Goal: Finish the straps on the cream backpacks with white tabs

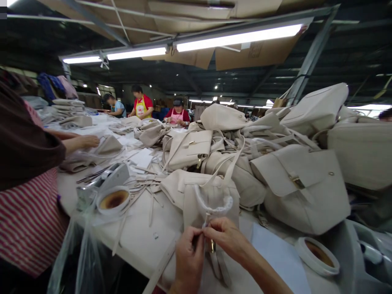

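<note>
At the table's near edge, my left hand (pixel 190 255) and my right hand (pixel 226 237) meet fingertip to fingertip. Both are pinched on a small whitish piece at the handle of a beige bag; its exact form is too small to make out. The handle (pixel 216 210) is wrapped in clear bubbly plastic and loops down over the front of the beige bag (pixel 191 204). Below my fingers shows a gold clasp (pixel 212 246) with a beige strap hanging under it.
Beige bags (pixel 303 183) are heaped ahead and right. Tape rolls (pixel 114 200) (pixel 318 255), a tape dispenser (pixel 104 183) and loose straps lie on the table (pixel 137 237). A person in a striped apron (pixel 33 216) works at left; others sit farther back.
</note>
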Demonstrator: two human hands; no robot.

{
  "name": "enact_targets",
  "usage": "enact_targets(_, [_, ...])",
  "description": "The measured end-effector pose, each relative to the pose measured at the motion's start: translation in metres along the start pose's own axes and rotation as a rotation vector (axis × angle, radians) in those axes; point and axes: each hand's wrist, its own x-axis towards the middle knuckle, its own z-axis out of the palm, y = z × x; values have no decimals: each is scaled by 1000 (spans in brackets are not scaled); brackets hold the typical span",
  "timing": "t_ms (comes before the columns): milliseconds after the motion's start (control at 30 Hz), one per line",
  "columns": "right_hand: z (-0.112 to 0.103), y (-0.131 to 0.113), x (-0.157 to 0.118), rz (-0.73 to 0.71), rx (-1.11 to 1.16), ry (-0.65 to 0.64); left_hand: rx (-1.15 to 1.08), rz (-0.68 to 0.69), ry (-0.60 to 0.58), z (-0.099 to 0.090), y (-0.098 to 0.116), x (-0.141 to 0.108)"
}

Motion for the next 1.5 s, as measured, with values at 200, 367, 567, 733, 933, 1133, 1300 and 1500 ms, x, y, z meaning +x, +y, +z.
enact_targets(200, [0,-1,3,-4,4,-17,-8,78,13,-8,-1,-1])
enact_targets(367, [-7,4,2,13,42,-104,-162,-154,-81,-14,11,7])
enact_targets(567, [-8,7,1,38,181,-170,-516,-610,-146,-13,23,11])
enact_targets(733, [6,15,3,55,389,-85,-575,-607,-44,-7,15,9])
enact_targets(933, [13,18,-1,116,575,-12,-643,-609,-7,-2,8,7])
enact_targets(1133, [12,16,-4,114,859,-216,-730,-742,-116,-9,11,7])
enact_targets(1300, [14,30,4,79,761,-220,-830,-938,-190,-21,28,14])
enact_targets(1500, [13,35,0,64,655,-166,-795,-878,-185,-21,27,12])
